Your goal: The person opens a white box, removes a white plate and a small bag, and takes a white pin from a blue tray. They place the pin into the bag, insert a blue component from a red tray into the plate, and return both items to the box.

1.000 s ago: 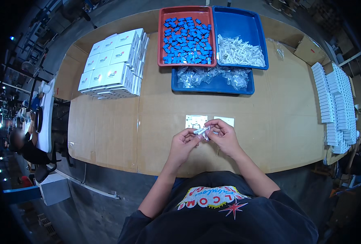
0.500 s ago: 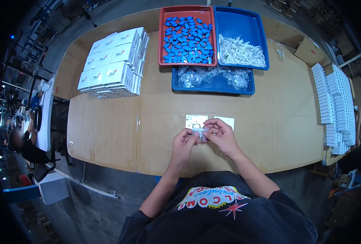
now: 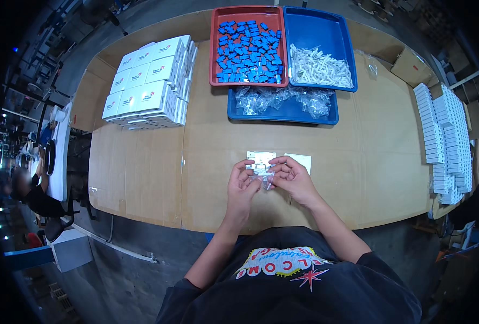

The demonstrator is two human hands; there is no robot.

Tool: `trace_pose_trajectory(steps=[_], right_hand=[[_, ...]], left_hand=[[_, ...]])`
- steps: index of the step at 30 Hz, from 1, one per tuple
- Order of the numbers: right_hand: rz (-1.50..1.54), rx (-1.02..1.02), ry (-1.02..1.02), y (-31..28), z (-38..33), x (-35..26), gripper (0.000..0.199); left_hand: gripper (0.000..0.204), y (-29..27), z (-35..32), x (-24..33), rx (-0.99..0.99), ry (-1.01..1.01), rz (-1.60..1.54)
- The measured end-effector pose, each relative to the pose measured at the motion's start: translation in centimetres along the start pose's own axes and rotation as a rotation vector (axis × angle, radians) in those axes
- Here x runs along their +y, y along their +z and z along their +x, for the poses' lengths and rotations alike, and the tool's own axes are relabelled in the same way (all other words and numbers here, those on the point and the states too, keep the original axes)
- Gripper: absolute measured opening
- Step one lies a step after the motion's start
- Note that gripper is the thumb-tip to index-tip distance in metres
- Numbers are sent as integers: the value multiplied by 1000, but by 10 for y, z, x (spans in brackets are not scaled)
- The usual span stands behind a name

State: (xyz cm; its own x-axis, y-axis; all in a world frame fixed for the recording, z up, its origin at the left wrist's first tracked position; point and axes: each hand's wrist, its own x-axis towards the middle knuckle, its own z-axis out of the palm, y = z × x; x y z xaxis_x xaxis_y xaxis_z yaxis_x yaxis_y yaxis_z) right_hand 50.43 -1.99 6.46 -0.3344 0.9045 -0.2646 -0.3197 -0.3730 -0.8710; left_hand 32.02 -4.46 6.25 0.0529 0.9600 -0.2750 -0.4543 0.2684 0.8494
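Grip closed on small clear bag (image 3: 265, 180), between left hand (image 3: 241, 186) and right hand (image 3: 296, 183).

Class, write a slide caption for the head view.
Left hand and right hand hold a clear bag, with a red tray of blue parts beyond.

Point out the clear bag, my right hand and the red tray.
Clear bag (image 3: 267, 182): head view, on the middle of its visible plastic.
Right hand (image 3: 294, 180): head view, on the middle of the hand.
Red tray (image 3: 214, 54): head view, on its left rim.
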Motion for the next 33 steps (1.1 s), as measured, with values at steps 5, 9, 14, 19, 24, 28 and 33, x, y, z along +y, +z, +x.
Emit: trace_pose_trajectory(steps=[5, 9, 14, 19, 24, 28, 33], right_hand=[[16, 30, -23, 1, 1, -1, 41], [-34, 75, -87, 1, 1, -1, 41], [-51, 97, -94, -3, 2, 5, 39], [-39, 103, -106, -6, 2, 4, 38], [5, 103, -73, -3, 1, 3, 32], [-91, 34, -151, -9, 1, 5, 28], [-131, -9, -157, -15, 3, 4, 27]], left_hand=[[39, 2, 0, 0, 24, 12, 42], [35, -2, 1, 0, 20, -98, -143], [33, -2, 3, 0, 19, -56, -18], [26, -3, 3, -1, -23, 63, 205], [24, -14, 8, -7, -50, 0, 181], [28, -6, 0, 14, -72, 34, 262], [28, -15, 5, 26, -148, 227, 784]])
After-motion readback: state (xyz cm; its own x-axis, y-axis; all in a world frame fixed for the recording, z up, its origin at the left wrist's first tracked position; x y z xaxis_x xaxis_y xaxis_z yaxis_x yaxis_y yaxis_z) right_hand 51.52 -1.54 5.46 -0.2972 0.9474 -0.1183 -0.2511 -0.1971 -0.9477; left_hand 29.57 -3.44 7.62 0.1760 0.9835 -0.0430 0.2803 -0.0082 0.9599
